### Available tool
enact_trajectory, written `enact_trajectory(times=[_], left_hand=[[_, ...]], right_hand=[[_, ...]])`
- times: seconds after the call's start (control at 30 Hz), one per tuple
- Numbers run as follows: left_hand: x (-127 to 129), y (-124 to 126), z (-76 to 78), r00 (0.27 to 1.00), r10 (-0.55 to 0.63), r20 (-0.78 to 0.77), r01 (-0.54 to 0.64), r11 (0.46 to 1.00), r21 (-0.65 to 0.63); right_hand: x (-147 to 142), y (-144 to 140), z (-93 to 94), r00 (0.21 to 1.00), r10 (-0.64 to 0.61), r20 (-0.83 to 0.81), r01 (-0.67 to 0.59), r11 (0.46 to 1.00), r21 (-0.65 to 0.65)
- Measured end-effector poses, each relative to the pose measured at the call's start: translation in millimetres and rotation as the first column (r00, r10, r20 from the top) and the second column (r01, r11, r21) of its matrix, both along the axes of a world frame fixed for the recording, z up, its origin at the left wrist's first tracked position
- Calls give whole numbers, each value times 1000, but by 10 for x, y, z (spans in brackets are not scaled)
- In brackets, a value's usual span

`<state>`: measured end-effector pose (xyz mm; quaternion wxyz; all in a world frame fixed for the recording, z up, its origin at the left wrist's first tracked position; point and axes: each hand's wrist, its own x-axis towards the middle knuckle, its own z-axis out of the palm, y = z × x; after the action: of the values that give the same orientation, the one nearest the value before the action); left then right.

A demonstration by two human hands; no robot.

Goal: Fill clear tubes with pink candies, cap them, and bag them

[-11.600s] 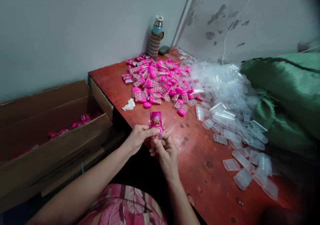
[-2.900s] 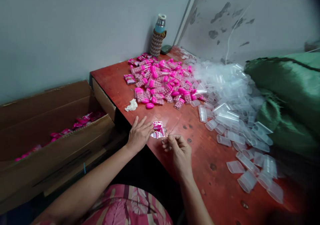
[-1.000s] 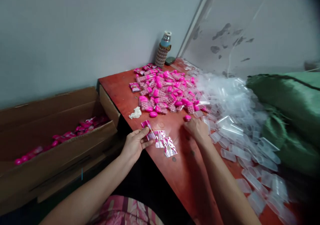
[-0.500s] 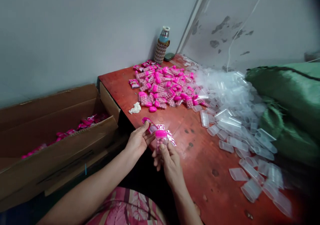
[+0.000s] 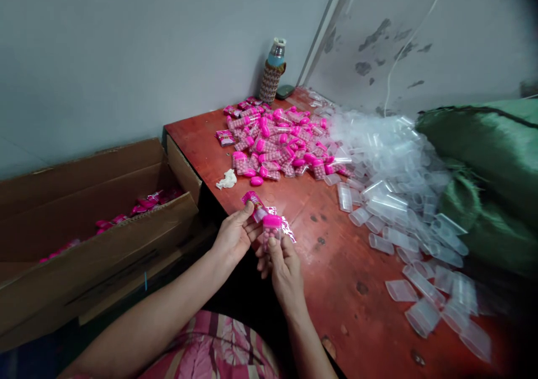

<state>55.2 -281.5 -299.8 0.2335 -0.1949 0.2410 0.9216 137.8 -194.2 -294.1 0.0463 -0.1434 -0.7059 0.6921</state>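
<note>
Two hands meet over the near edge of the red counter. The right hand pinches a small clear bottle with a pink cap, upright, its body full of pink balls. The left hand closes its fingers on a pink printed wrapper that sticks up just left of the bottle; a few clear printed sleeves seem to lie under the hands, though they are partly hidden.

Both grips are light fingertip pinches held right at the counter's edge, so the bottle could slip and drop into the lap or the gap below, and the thin wrapper could crease or tear if pulled against the cap.

Left of the counter an open cardboard box holds pink packets. Farther along the counter lie a crumpled white scrap and a heap of filled pink bottles. To the right spreads a large pile of empty clear containers, against a green sack. At the far corner a water bottle in a knitted sleeve stands by the wall.
</note>
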Motion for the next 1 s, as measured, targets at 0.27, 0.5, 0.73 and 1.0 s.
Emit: enact_trajectory(times=[0.27, 0.5, 0.73, 1.0], left_hand=[[-8, 20, -40, 1000, 4, 24, -4, 1000, 10], [41, 39, 2, 995, -33, -94, 29, 999, -40], [34, -8, 56, 933, -189, -305, 159, 980, -121], [-5, -21, -30, 845, -415, -338, 343, 905, -253]], right_hand=[[0, -17, -24, 1000, -4, 21, 4, 1000, 2], [-54, -57, -54, 1000, -6, 14, 6, 1000, -9], [-74, -47, -111, 1000, 13, -8, -14, 999, -46], [-73, -26, -155, 1000, 9, -29, -9, 1000, -5]])
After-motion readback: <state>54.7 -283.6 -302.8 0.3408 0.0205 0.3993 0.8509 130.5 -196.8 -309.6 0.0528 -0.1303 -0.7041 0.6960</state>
